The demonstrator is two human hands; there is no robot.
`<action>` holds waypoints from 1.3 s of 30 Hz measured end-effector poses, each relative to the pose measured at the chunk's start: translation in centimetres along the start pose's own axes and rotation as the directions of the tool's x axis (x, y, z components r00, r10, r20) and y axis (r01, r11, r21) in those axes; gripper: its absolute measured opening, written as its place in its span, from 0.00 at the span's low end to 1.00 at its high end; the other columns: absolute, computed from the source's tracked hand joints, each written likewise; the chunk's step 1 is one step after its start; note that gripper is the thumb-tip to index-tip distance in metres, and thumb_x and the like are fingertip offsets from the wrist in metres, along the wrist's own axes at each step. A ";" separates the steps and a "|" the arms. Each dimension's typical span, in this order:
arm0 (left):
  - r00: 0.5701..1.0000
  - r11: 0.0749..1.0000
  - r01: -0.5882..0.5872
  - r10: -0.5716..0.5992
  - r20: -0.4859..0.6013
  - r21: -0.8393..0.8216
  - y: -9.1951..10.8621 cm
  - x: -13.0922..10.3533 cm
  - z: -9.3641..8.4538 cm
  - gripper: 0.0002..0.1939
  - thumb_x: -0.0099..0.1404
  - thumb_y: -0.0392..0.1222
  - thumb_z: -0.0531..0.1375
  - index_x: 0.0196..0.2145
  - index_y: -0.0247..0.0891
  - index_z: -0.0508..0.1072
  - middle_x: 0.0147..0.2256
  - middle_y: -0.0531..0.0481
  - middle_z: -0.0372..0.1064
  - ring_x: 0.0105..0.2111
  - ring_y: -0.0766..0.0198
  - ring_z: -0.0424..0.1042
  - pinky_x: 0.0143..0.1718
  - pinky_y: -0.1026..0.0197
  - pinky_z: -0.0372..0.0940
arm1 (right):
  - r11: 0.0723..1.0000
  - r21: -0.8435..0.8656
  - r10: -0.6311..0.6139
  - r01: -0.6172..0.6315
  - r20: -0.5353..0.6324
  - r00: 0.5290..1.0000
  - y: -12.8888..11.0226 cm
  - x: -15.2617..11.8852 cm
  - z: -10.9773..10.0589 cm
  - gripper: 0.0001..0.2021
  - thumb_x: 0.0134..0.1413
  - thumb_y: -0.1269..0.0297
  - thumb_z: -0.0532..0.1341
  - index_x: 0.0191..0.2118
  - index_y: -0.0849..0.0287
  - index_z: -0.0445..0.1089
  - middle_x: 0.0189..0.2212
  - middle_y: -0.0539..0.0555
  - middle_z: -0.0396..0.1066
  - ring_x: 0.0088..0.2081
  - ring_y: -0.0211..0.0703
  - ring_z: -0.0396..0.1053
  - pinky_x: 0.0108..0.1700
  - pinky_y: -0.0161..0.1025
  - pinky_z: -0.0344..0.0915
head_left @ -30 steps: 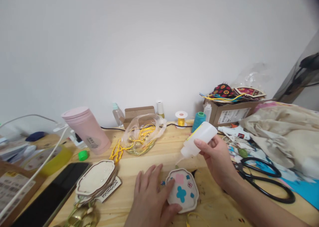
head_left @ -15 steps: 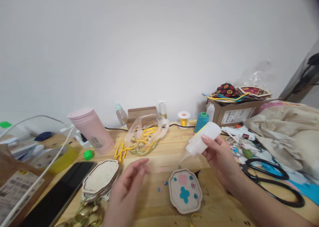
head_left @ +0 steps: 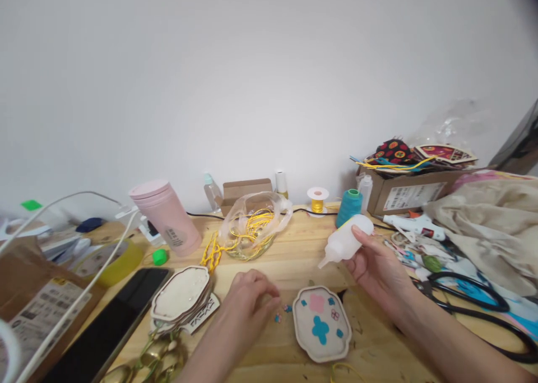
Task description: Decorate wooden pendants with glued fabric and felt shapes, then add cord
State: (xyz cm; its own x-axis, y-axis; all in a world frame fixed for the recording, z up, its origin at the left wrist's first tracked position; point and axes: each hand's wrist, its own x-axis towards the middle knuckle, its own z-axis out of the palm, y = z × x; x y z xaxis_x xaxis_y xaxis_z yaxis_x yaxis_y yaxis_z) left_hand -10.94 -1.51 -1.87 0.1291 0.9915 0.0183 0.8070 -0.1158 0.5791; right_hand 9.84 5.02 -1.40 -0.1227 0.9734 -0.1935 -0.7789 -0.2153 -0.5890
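My right hand point(head_left: 374, 260) is wrapped round a white squeeze bottle point(head_left: 348, 238), tilted so its narrow nozzle points down and left, above the table. Below the nozzle lies a pale scalloped plaque point(head_left: 309, 338) with blue and pink flower shapes on its face; the nozzle is apart from it. My left hand point(head_left: 254, 299) hovers low left of the plaque, fingers bent and thumb a little apart, with nothing visible in them. Close to its fingertips are small pink-and-blue flower pieces point(head_left: 278, 317) on the wood.
Left stand a stack of scalloped plaques point(head_left: 180, 293), a black phone point(head_left: 113, 321), brass bells point(head_left: 157, 355) and a pink tumbler point(head_left: 166, 215). Behind are a plastic bag with yellow cord point(head_left: 256, 223) and a teal thread spool point(head_left: 348, 206). Black-handled scissors point(head_left: 466, 299) lie right.
My left hand has moved right towards the small flower pieces, and its fingers have bent. The bottle remains in my right hand, its nozzle still downward. The whole view has shifted slightly.
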 end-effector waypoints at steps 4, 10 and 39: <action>0.998 0.996 0.048 -0.050 0.030 0.069 0.0 0.2 0.6 0.10 0.55 0.45 0.54 0.21 0.40 0.71 0.31 0.49 0.67 0.36 0.59 0.62 0.37 0.59 0.55 | 1.000 -0.005 -0.007 0.007 -0.003 1.000 0.0 0.0 0.0 0.06 0.42 0.74 0.62 0.31 0.61 0.66 0.25 0.51 0.74 0.24 0.38 0.72 0.26 0.29 0.71; 0.992 0.983 0.123 -0.122 -0.011 0.139 0.5 0.8 1.4 0.07 0.52 0.42 0.56 0.22 0.39 0.72 0.30 0.49 0.66 0.35 0.58 0.62 0.35 0.58 0.55 | 0.999 -0.033 -0.001 0.002 0.032 0.999 -0.1 -0.1 -0.1 0.05 0.42 0.73 0.62 0.29 0.62 0.67 0.24 0.51 0.74 0.25 0.39 0.72 0.26 0.30 0.71; 0.914 0.913 -0.406 0.405 0.031 0.039 0.2 -3.2 3.0 0.05 0.52 0.32 0.59 0.24 0.41 0.71 0.36 0.54 0.74 0.36 0.63 0.68 0.37 0.63 0.61 | 0.432 -0.739 -0.145 0.518 0.510 0.848 1.6 -3.5 0.4 0.21 0.31 0.70 0.67 0.38 0.57 0.66 0.33 0.52 0.68 0.33 0.45 0.67 0.31 0.38 0.66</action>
State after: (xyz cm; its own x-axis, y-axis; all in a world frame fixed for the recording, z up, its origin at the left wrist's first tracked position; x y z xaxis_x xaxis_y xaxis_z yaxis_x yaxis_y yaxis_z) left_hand -9.46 -4.92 -4.20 0.4630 0.8570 0.2260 0.7068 -0.5109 0.4893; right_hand 8.77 1.24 -1.40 -0.3047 0.8968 0.3209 0.0548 0.3529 -0.9341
